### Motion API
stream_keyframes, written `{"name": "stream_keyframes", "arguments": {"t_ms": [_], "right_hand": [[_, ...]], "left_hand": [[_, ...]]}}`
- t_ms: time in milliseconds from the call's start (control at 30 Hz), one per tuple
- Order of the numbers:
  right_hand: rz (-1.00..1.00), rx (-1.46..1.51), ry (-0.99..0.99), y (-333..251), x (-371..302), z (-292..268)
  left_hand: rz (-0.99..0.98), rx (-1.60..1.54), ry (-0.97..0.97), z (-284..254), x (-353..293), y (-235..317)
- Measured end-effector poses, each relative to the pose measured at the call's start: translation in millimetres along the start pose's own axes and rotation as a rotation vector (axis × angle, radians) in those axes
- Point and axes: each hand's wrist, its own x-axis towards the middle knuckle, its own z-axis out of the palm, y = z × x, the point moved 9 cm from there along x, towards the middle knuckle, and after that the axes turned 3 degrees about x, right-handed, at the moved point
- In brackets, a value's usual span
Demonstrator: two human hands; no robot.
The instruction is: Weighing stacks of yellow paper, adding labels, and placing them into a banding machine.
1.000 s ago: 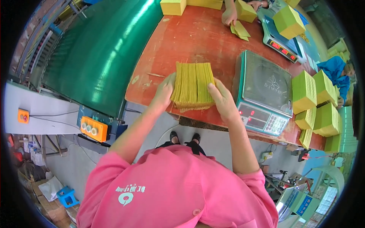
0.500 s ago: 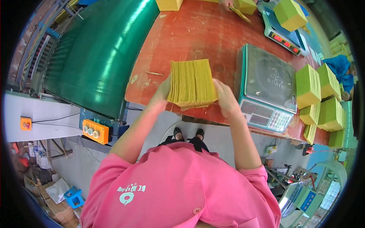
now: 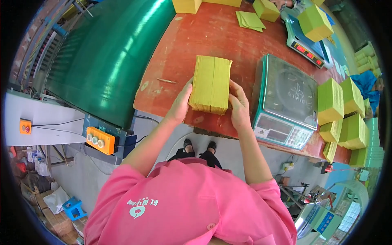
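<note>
Between my two hands stands a thick stack of yellow paper, near the front edge of the red table. My left hand presses against its left side, the fingers mostly hidden behind the paper. On the opposite side my right hand grips it with curled fingers. The sheets lie tightly together, with a thin dark seam running down the middle. Just right of my right hand is a weighing scale with a dark glossy plate and a keypad.
A green conveyor belt runs along the left, with an orange button box at its end. Yellow paper blocks are piled at the right. At the back, loose yellow sheets lie near a second scale and another person's hand.
The fanned, uneven stack is now squared and compact, and a little higher in view. At the back, the other person has laid yellow sheets on the table.
</note>
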Motion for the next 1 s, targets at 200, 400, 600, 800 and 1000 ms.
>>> {"name": "stream_keyframes", "arguments": {"t_ms": [200,400,600,800,1000], "right_hand": [[-0.026,-0.094,0.060,3.1,11.1,-17.3],[-0.042,-0.016,0.110,2.5,23.4,-19.1],[-0.119,-0.095,0.133,-20.2,46.9,-10.7],[-0.172,0.068,0.106,15.2,60.5,2.5],[-0.231,-0.096,0.438,14.6,44.8,-24.6]], "left_hand": [[0.117,0.249,0.007,-0.5,16.1,21.2],[0.076,0.191,-0.001,1.4,25.6,12.2],[0.126,0.425,0.050,3.9,21.4,15.5],[-0.026,0.161,0.004,2.4,28.7,-7.3],[-0.074,0.051,0.074,-16.0,26.0,-4.7]]}}
